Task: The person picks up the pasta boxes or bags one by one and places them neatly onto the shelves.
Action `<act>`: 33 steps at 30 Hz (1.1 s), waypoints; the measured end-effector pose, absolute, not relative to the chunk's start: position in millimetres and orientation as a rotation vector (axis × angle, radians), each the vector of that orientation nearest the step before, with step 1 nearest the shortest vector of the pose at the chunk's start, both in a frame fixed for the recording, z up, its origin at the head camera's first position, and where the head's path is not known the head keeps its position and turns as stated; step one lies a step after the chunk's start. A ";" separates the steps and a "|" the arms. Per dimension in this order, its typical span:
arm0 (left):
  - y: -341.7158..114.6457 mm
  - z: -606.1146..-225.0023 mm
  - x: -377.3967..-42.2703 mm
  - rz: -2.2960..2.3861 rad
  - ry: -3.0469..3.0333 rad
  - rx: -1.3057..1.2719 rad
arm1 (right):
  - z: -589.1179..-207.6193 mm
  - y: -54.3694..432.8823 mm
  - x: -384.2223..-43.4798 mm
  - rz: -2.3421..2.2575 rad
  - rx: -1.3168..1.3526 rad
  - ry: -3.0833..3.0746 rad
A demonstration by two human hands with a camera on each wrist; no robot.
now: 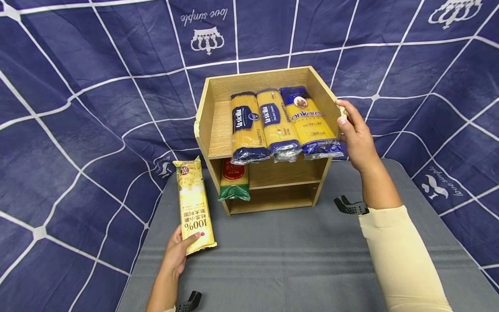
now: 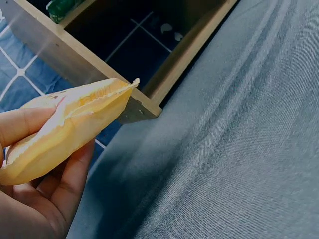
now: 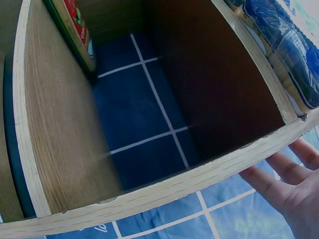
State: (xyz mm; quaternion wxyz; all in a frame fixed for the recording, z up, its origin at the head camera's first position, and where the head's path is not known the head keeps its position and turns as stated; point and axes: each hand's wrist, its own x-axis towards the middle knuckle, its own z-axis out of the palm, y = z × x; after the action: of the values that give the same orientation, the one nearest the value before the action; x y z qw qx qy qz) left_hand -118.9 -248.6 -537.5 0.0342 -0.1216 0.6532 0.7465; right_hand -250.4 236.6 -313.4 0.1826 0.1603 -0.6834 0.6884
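Note:
My left hand [image 1: 177,251] grips the lower end of a yellow pasta packet [image 1: 193,203], thumb on its front, left of a wooden shelf [image 1: 284,173]. In the left wrist view the packet's sealed end [image 2: 99,114] points toward the shelf's side. At the shelf's upper right side edge, my right hand [image 1: 356,138] holds the panel between thumb and fingers. On the top board lie two La Sicilia spaghetti packets [image 1: 245,130] side by side, with an Ankara pasta packet [image 1: 309,123] to their right. A green-and-red pasta packet [image 1: 234,180] sticks out of the middle tier at left.
Grey cloth [image 1: 273,255] covers the table under the shelf. Blue curtains [image 1: 128,99] with white grid lines surround it at the back and both sides. The shelf's lowest tier [image 1: 273,203] is open at the front.

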 end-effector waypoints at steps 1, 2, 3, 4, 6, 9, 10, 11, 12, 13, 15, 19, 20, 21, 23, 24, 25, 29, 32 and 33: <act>-248.3 -537.5 -117.1 2.303 2.008 -0.368 | -313.5 236.7 -250.3 1.942 0.451 -1.930; -248.2 -537.4 -115.4 2.314 2.009 -0.356 | -313.5 236.9 -250.3 1.940 0.449 -1.932; -248.0 -537.2 -113.4 2.322 2.008 -0.343 | -313.6 237.0 -250.3 1.940 0.447 -1.932; -248.1 -536.9 -111.3 2.329 2.008 -0.333 | -313.6 237.0 -250.3 1.940 0.446 -1.933; -248.2 -536.4 -107.0 2.340 2.009 -0.301 | -313.4 237.1 -250.1 1.935 0.442 -1.937; -249.3 -536.1 -101.2 2.351 2.002 -0.238 | -313.1 237.7 -249.4 1.922 0.430 -1.945; -249.9 -536.2 -99.4 2.354 2.000 -0.215 | -313.0 237.9 -249.2 1.916 0.425 -1.950; -250.7 -536.4 -97.6 2.354 1.995 -0.191 | -312.9 238.2 -249.0 1.911 0.422 -1.955; -251.6 -536.6 -95.8 2.355 1.990 -0.174 | -312.8 238.4 -248.9 1.907 0.419 -1.960; -252.6 -536.7 -93.8 2.357 1.983 -0.155 | -312.8 238.6 -248.8 1.901 0.418 -1.966; -254.5 -537.2 -90.0 2.360 1.966 -0.128 | -312.8 238.6 -248.9 1.903 0.419 -1.972; -257.4 -537.9 -83.5 2.363 1.926 -0.081 | -312.9 238.0 -249.5 1.901 0.418 -1.971; -257.7 -538.0 -82.4 2.363 1.920 -0.070 | -313.0 237.8 -249.8 1.904 0.424 -1.968; -258.0 -538.0 -81.4 2.364 1.915 -0.061 | -313.2 237.7 -250.0 1.906 0.425 -1.964; -258.3 -537.6 -79.2 2.371 1.910 -0.050 | -313.5 237.6 -250.4 1.907 0.429 -1.960; -258.5 -537.3 -78.1 2.376 1.908 -0.043 | -313.5 237.6 -250.4 1.907 0.432 -1.961; -258.8 -537.3 -76.8 2.380 1.904 -0.035 | -313.8 237.7 -250.5 1.911 0.436 -1.961; -260.7 -537.3 -70.6 2.387 1.882 0.027 | -314.5 238.2 -250.6 1.912 0.435 -1.963; -262.2 -537.2 -65.2 2.383 1.866 0.085 | -314.5 238.3 -250.7 1.923 0.443 -1.954; -262.7 -537.0 -63.3 2.384 1.863 0.096 | -314.5 238.2 -250.8 1.925 0.445 -1.952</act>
State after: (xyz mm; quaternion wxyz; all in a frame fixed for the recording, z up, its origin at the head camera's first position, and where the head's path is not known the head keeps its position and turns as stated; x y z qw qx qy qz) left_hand -63.3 -262.7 -537.0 0.0575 0.0315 0.6144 0.7863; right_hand -250.8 238.2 -314.5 0.1809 0.1577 -0.6912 0.6816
